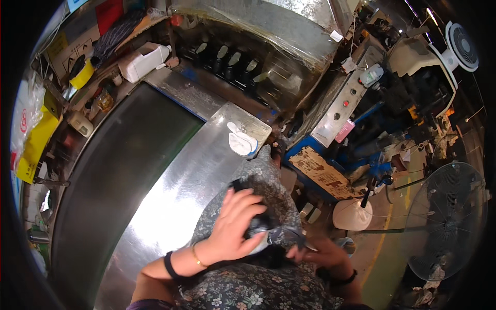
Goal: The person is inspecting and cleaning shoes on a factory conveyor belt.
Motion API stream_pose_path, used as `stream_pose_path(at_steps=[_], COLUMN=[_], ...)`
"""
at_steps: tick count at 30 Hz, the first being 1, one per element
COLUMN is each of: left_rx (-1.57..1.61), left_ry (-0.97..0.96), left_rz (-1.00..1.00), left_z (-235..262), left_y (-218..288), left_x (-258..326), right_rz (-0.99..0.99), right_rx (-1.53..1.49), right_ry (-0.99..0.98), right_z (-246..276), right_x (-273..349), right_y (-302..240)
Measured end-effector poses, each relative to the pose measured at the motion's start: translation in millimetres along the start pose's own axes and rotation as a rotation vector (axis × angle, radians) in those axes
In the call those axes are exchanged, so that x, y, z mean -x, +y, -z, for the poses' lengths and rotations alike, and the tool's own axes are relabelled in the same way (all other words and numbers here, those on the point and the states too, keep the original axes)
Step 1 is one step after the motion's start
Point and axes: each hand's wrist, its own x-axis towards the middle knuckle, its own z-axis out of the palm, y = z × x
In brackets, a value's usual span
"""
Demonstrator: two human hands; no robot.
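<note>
In my lap, over a grey floral apron (pixel 250 298), lies a dark, shiny item (pixel 260 223) with a pale patch beneath it; blur hides its exact kind. My left hand (pixel 232 227) curves round its left side, fingers over the top and thumb below. At its right end, my right hand (pixel 321 254) is closed in a pinch. A thin greyish piece shows by those fingertips, too smeared to name. Beyond my lap, a flat white piece with a blue edge (pixel 243 143) rests on the metal table's corner (pixel 219 121).
A dark conveyor belt (pixel 124 150) runs along my left. Ahead, several black shoe-like forms (pixel 233 59) stand in a machine opening. To the right are a control panel with buttons (pixel 341 98), a white jug (pixel 352 214) and a large floor fan (pixel 447 222). A white canister (pixel 142 63) sits far left.
</note>
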Motion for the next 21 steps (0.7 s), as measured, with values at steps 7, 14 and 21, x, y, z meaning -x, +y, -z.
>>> stream_pose_path(at_steps=[7, 14, 21], left_rx=[0.126, 0.212, 0.449], left_ry=[0.179, 0.288, 0.408], left_rz=[0.196, 0.333, 0.536], left_z=[20.9, 9.1, 12.5], left_y=[-29.3, -46.8, -61.6], left_x=[36.5, 31.9, 20.5], right_rz=[0.381, 0.257, 0.292], right_rx=[0.544, 1.257, 0.492], right_ry=[0.349, 0.128, 0.126], right_z=[-0.2, -15.7, -54.3], right_x=[-180.5, -326.1, -147.0], right_y=[-51.7, -22.3, -12.1])
